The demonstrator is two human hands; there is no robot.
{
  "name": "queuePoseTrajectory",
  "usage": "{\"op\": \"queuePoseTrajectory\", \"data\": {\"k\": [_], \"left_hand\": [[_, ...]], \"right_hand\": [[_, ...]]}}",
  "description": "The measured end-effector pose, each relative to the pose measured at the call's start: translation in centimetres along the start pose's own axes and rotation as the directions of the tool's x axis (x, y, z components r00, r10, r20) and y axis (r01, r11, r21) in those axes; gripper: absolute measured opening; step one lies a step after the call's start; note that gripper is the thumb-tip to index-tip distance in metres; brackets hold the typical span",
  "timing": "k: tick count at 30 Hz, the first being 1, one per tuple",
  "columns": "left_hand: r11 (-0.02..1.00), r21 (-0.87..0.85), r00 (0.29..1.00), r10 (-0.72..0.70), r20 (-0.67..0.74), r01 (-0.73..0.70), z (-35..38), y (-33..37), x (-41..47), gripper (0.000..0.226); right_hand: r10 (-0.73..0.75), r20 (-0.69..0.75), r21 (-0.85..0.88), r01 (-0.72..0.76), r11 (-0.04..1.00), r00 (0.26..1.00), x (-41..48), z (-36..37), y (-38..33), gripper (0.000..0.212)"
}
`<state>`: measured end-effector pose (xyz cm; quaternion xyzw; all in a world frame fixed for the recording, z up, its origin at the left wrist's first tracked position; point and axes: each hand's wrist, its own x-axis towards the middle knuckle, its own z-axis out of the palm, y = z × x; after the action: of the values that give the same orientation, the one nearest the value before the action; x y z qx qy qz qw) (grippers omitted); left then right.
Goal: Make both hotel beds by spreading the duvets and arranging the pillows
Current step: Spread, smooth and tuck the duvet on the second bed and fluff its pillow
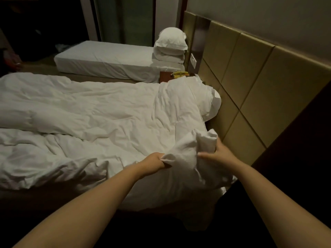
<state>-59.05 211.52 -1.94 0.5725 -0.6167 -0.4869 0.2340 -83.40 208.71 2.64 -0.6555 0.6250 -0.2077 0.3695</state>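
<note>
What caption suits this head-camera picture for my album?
Left hand and right hand grip the rumpled duvet; pillows sit stacked on the far bed.

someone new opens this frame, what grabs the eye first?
The rumpled white duvet fills the foreground, with the left hand and right hand both gripping its bunched corner at lower right, close to the tan padded headboard. Beyond it, the far bed shows only its sheet, with a stack of pillows piled at its head.
</note>
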Motion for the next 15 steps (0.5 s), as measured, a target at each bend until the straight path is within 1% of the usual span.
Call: {"op": "queuePoseTrajectory", "data": {"k": [1,2,3,4,5,6,7,8,9,10,11,13,14,15], "left_hand": [[0.995,-0.098,0.999,0.000,0.038,0.004,-0.2,0.7,-0.6,0.008],[0.985,-0.175,0.997,0.010,0.075,0.003,-0.5,1.4,-1.2,0.010],[0.975,-0.224,0.995,0.031,0.099,-0.008,-0.8,2.1,-1.7,0.012],[0.967,-0.252,0.992,0.055,0.110,-0.026,-1.2,2.7,-2.2,0.014],[0.961,-0.272,0.991,0.074,0.109,-0.042,-1.6,3.2,-2.6,0.015],[0.954,-0.295,0.992,0.086,0.094,-0.054,-1.9,3.8,-3.0,0.016],[0.948,-0.311,0.994,0.089,0.065,-0.065,-2.3,4.3,-3.5,0.018],[0.945,-0.317,0.995,0.091,0.026,-0.078,-2.7,4.6,-3.8,0.020],[0.944,-0.316,0.995,0.094,-0.011,-0.093,-3.0,5.0,-4.1,0.020],[0.944,-0.313,0.994,0.093,-0.057,-0.107,-3.3,5.2,-4.4,0.019],[0.943,-0.312,0.989,0.087,-0.117,-0.120,-3.5,5.4,-4.7,0.017],[0.925,-0.358,0.971,0.044,-0.235,-0.129,-3.7,5.4,-5.1,0.013],[0.911,-0.391,0.962,0.021,-0.271,-0.130,-3.7,5.4,-5.4,0.013],[0.899,-0.418,0.957,0.005,-0.290,-0.132,-3.7,5.4,-5.8,0.014]], "right_hand": [[0.055,0.071,-0.049,-0.052,0.997,0.996,-0.2,0.5,1.2,0.087],[0.089,0.118,-0.138,-0.072,0.988,0.989,-0.3,1.2,2.4,0.082],[0.102,0.143,-0.276,-0.060,0.959,0.984,-0.2,1.7,2.6,0.069],[0.134,0.231,-0.347,-0.047,0.937,0.964,-0.2,2.3,2.6,0.058],[0.172,0.205,-0.322,-0.100,0.941,0.963,-0.1,2.5,2.2,0.062],[0.125,0.243,-0.348,-0.033,0.937,0.962,-0.5,2.8,2.7,0.073],[0.142,0.145,-0.241,-0.104,0.965,0.979,-1.0,2.9,2.6,0.085],[0.142,0.065,-0.138,-0.132,0.982,0.988,-1.2,3.3,1.7,0.090],[0.159,0.065,-0.103,-0.152,0.983,0.985,-1.5,3.1,0.8,0.090],[0.187,0.095,-0.071,-0.180,0.981,0.978,-1.9,3.1,0.0,0.090],[0.192,0.130,-0.045,-0.187,0.981,0.973,-2.3,3.1,-0.8,0.096],[0.213,0.186,-0.080,-0.201,0.976,0.959,-2.7,3.4,-1.3,0.116],[0.252,0.210,-0.117,-0.232,0.966,0.945,-3.1,3.7,-1.7,0.120],[0.271,0.234,-0.173,-0.235,0.957,0.933,-3.7,4.1,-2.1,0.118]]}}
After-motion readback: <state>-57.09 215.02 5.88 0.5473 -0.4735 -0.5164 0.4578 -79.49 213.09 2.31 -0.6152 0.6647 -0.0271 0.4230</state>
